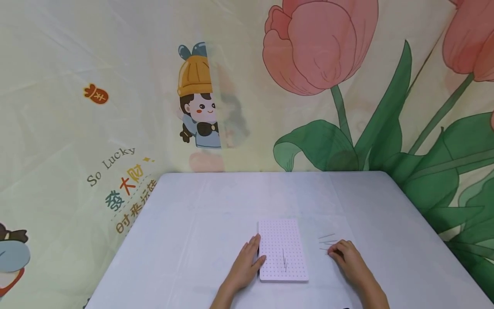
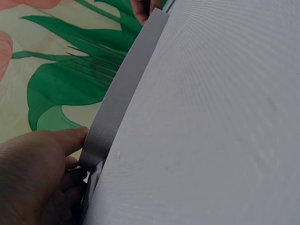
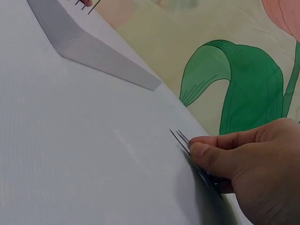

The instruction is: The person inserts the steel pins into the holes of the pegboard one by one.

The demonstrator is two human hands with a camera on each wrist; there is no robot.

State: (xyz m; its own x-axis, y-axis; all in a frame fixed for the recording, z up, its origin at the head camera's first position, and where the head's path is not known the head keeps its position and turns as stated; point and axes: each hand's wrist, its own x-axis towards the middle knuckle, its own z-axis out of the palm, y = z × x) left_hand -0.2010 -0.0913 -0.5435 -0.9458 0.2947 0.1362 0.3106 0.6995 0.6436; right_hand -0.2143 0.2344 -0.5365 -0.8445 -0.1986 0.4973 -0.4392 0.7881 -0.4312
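Observation:
A white board with a grid of small holes lies flat on the table. Several thin metal pins stand upright near its front end. Along the board's left edge rests my left hand, fingers stretched out and thumb at the edge; the left wrist view shows the hand touching the board's side. To the right of the board, several loose thin metal pins lie on the table. There my right hand pinches at a pin between thumb and forefinger; its far end is hidden by the fingers.
A white cloth covers the table, whose back edge meets a wall hanging printed with tulips and cartoon figures. A small dark thing shows at the bottom edge of the head view, too cut off to name.

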